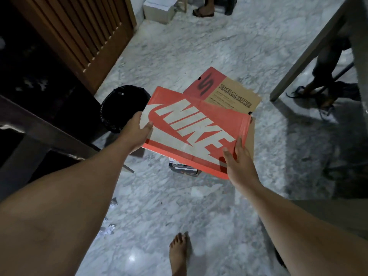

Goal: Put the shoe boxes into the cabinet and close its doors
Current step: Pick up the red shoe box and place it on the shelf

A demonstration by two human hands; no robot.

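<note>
An orange Nike shoe box point(191, 128) is held above the marble floor, tilted toward me. My left hand point(137, 132) grips its left edge, thumb on the lid. My right hand point(237, 158) grips its near right corner. Under it and further away lies a red and brown Skechers shoe box point(225, 90). Another dark box point(184, 168) shows just below the orange one. The cabinet's slatted wooden door point(79, 34) stands open at the upper left, next to the dark cabinet interior point(29, 66).
A black bin lined with a bag point(121, 104) stands left of the boxes. A table leg point(310, 50) and shoes point(322, 96) are at the right. Another person's sandalled foot point(203, 11) is at the top. My bare foot point(178, 253) stands below.
</note>
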